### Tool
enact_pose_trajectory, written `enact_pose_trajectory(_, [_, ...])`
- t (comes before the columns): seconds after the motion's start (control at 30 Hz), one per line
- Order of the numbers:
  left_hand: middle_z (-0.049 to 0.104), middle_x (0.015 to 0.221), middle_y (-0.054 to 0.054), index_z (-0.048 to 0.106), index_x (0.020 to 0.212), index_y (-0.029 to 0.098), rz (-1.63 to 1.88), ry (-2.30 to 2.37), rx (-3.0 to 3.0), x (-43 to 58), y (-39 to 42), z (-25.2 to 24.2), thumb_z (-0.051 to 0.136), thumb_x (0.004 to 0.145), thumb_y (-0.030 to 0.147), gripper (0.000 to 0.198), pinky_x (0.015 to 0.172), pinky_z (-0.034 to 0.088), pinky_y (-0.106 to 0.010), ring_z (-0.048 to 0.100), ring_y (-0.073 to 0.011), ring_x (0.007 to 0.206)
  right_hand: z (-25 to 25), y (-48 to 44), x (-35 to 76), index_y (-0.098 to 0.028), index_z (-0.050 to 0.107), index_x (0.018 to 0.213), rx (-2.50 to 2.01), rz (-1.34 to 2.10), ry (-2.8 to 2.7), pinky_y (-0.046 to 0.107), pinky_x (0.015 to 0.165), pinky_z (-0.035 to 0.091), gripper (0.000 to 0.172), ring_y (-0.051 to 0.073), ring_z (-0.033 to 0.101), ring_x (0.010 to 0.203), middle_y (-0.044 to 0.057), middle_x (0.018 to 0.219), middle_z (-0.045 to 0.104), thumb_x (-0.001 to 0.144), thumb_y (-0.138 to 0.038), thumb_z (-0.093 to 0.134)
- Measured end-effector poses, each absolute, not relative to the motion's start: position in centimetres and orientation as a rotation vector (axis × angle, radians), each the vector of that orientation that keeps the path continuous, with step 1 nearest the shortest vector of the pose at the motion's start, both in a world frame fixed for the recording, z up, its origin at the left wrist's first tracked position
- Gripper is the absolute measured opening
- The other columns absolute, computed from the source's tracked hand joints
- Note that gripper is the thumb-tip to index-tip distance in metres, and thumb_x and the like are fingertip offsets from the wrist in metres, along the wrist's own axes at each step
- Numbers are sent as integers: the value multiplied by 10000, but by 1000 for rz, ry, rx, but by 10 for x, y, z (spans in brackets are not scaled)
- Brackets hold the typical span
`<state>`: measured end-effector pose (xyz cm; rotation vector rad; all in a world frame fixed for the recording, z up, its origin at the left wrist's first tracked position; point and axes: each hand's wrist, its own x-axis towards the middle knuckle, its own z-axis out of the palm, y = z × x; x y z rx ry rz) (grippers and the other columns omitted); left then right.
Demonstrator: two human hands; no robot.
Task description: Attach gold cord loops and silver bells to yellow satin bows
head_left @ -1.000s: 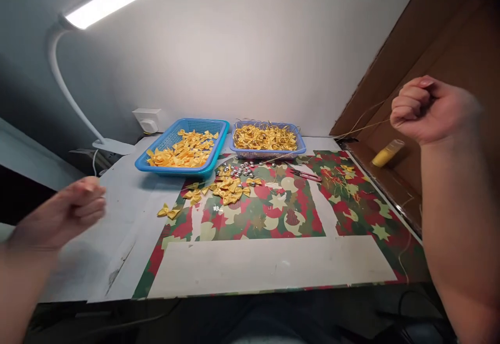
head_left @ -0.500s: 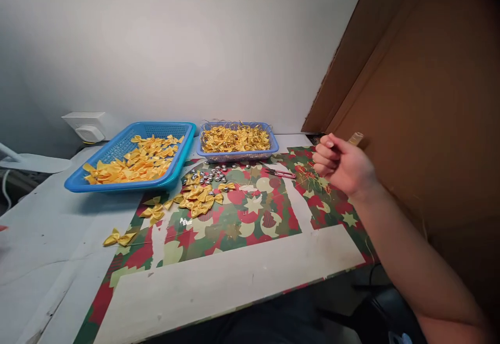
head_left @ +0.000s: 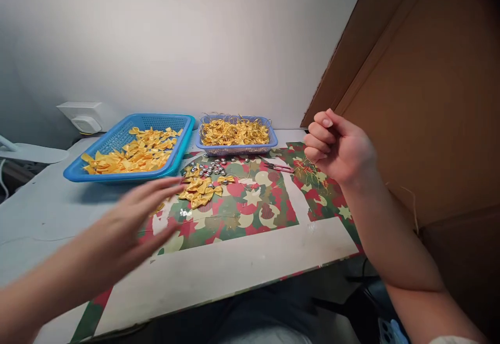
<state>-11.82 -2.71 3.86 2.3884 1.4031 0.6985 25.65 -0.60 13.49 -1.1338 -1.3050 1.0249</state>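
My left hand (head_left: 128,224) reaches over the table with fingers stretched out flat, blurred by motion, its fingertips close to a pile of loose yellow ribbon bows (head_left: 201,189) on the patterned mat (head_left: 250,214). My right hand (head_left: 338,149) is raised above the mat's right side with the fingers curled in; whether anything is in them is hidden. Small silver bells (head_left: 209,167) lie just behind the bows. Red-handled snips (head_left: 279,167) rest near the right hand.
A blue tray (head_left: 117,175) of yellow bows stands at the back left, a smaller purple basket (head_left: 238,149) of gold cord loops beside it. A brown cardboard wall (head_left: 422,99) closes the right side. A white socket box (head_left: 80,117) sits by the wall.
My left hand has come into view, sweeping right toward the loose bows. My right hand has risen slightly. The view has shifted a little.
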Motion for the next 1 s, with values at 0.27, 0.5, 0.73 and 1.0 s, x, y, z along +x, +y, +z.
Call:
enact_pose_trajectory(0.27, [697,818,-53,667,936,169,648,819,1852,46,5,50,515,933,414,289,631,515,-271,635,-168,704,140,28,245,-242,278,641,-932,1090,-1298,253,453,216,427,102,160,456,-81,530,175,966,-449,461])
enact_pose_trajectory(0.5, [455,610,51,578,769,173,815,861,1752,31,14,67,528,933,428,308,483,321,-197,378,-88,532,128,66,255,-219,449,609,-1365,806,-1615,258,494,295,424,101,341,489,-49,523,380,895,-508,569])
enact_pose_trajectory(0.73, [392,582,68,589,760,179,875,857,1543,11,17,81,595,914,444,307,444,255,-183,282,-77,514,141,19,265,-196,504,472,-1704,425,-1970,270,397,217,471,89,389,403,-10,455,501,801,-465,708])
enact_pose_trajectory(1.0, [357,559,77,562,706,180,807,819,1267,5,32,75,591,916,366,283,458,264,-169,252,-72,510,118,18,212,-194,761,807,-1281,1238,-1961,213,441,338,181,86,481,506,-16,562,605,830,-356,685])
